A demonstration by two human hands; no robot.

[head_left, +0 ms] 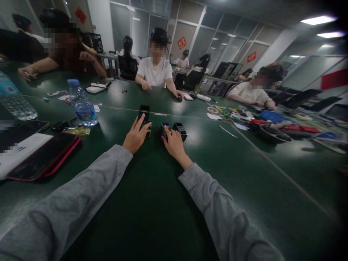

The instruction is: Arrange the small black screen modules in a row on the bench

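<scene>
My left hand (136, 135) has its index finger and thumb against a small upright black box (145, 108); a small pale-edged part (150, 124) shows beside the thumb. My right hand (174, 143) grips a small device with a dark bluish screen-like face (165, 124), thumb at its near left side and index finger on its front. Just right of those fingers stands a black box-shaped piece (179, 128), its near side partly covered by my hand. Both hands rest near the middle of the green table (152, 203), with a narrow gap between them.
To the left are a water bottle (83, 105), a larger bottle (15, 96) and a red-cased phone (45, 157). A wrench (227, 132) lies right, before tangled cables (221, 110) and a pile of tools (285, 127). A person in white (155, 74) sits opposite.
</scene>
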